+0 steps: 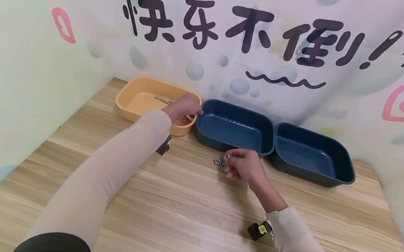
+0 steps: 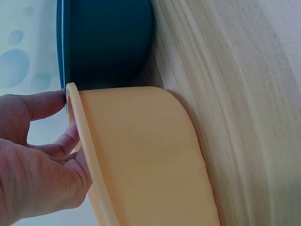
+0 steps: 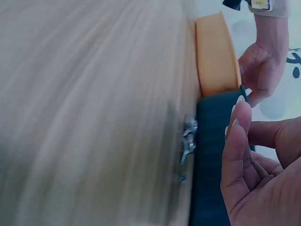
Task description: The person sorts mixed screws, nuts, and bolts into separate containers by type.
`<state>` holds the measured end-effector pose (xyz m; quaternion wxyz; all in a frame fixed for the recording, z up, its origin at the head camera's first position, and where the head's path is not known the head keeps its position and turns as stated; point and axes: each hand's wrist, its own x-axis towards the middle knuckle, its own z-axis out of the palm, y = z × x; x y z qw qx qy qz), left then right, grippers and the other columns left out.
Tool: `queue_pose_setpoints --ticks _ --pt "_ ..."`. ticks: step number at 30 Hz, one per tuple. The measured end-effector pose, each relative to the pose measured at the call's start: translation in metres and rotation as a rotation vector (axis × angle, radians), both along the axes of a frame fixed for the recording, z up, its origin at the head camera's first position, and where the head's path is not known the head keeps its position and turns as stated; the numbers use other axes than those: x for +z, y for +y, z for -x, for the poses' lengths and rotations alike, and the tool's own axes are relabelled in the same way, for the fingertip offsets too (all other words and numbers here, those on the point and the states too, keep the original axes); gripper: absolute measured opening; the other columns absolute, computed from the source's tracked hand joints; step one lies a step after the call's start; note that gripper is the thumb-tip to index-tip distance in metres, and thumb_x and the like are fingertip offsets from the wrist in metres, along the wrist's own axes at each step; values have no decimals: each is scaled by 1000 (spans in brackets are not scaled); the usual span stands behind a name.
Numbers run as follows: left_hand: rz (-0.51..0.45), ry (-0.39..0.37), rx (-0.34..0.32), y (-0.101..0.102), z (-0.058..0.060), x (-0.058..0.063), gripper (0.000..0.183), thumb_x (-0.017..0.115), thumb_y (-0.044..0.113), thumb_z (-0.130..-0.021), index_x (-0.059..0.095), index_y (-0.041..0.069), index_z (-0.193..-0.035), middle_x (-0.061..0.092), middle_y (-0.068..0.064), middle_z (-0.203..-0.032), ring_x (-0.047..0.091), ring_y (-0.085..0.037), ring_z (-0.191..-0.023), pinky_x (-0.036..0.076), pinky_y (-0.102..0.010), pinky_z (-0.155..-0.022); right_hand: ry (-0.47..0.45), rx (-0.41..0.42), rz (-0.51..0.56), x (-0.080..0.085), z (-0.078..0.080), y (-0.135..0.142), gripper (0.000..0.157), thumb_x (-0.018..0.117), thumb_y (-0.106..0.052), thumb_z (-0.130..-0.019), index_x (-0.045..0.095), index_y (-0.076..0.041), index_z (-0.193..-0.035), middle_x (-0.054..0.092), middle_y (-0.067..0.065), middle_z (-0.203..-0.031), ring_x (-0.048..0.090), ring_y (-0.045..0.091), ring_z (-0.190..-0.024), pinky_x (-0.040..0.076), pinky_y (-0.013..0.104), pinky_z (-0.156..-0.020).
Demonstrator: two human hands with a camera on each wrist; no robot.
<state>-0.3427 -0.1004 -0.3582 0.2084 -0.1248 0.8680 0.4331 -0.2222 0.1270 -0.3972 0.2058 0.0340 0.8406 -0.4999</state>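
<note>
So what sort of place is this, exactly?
Probably a small indoor workspace, perhaps a staged one: a wood-grain table stands against a backdrop printed with large lettering, and it holds a yellow tray, two dark blue trays and a few small metal nuts.

Screened work nook: printed cloth backdrop (image 1: 224, 58), wood-grain table (image 1: 184, 211).

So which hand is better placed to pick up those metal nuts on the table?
Probably the right hand: it is right beside the metal nuts, while the left hand is away at the yellow bin.
</note>
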Motion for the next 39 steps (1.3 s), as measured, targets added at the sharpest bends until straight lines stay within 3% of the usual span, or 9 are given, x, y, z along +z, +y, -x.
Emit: queue_pose_setpoints --ticks 10,17,24,33,39 --pt "-49 23 -6 -2 -4 -1 21 60 12 -96 55 10 -116 48 -8 -90 59 -28 -89 58 -41 -78 25 11 5 20 2 -10 26 61 -16 -96 64 -4 -119 67 9 -71 62 15 -52 56 32 -55" --pt "-34 21 -6 -2 -3 -2 21 60 13 -96 55 9 -116 49 -8 -89 61 -29 -88 58 -39 -75 33 5 10 35 8 -12 29 62 -21 -96 63 -7 -121 69 11 -74 66 20 -57 59 40 -65" --pt "-9 17 -17 -2 -3 0 19 60 15 -96 56 6 -112 53 -10 -96 62 -28 -90 58 -38 -75 75 -17 15 49 21 -10 29 61 -23 -97 62 -8 -123 69 13 -80 68 23 -62 59 36 -64" --pt "-7 -4 -9 -1 -5 2 19 60 14 -96 55 5 -112 52 -9 -97 60 -27 -89 58 -39 -79 117 -42 -3 57 35 -7 33 60 -24 -98 60 -7 -126 69 11 -79 69 24 -65 59 39 -71" --pt "-10 -6 -3 -1 -6 5 21 60 14 -96 55 5 -115 52 -10 -98 59 -27 -90 58 -39 -81 144 -78 18 57 39 -6 32 59 -23 -98 59 -9 -127 69 10 -78 67 19 -60 59 36 -67"
